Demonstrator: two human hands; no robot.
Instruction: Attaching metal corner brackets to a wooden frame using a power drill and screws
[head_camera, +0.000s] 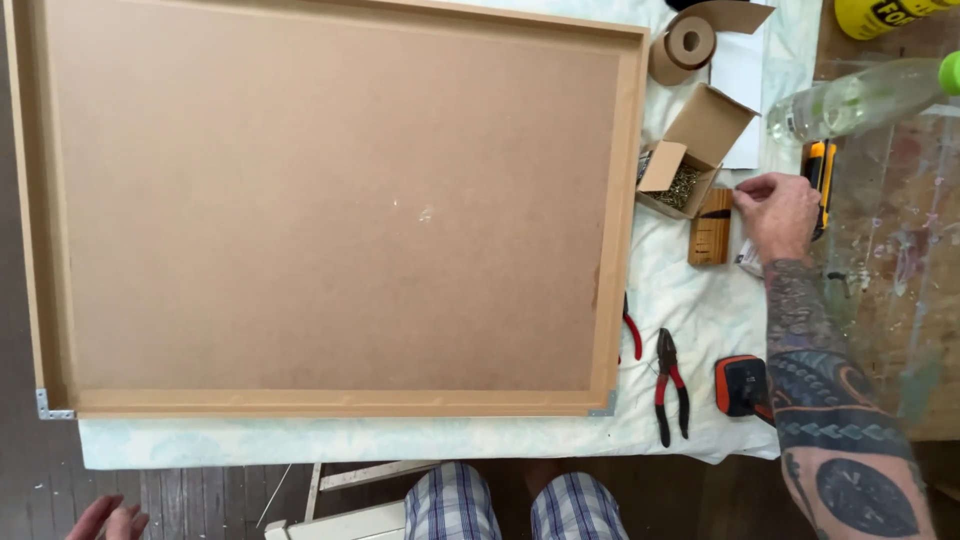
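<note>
Your left hand (108, 519) is hanging loosely open and empty below the table edge, clear of the framed board (330, 205). Past the pliers (670, 385), your right hand (780, 212) is pinching something too small to make out beside the wooden block (711, 228), with the box of screws (683, 168) crowding it.

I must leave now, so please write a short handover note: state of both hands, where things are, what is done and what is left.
Right hand: fingertips pinching something small, too small to identify, beside the small wooden block and the open cardboard box of brass screws.
Left hand: empty, low by the floor.
Large wooden frame: face down on the white cloth; metal brackets at both near corners.
Red-handled pliers: lying idle.
Far corners are out of view.
</note>
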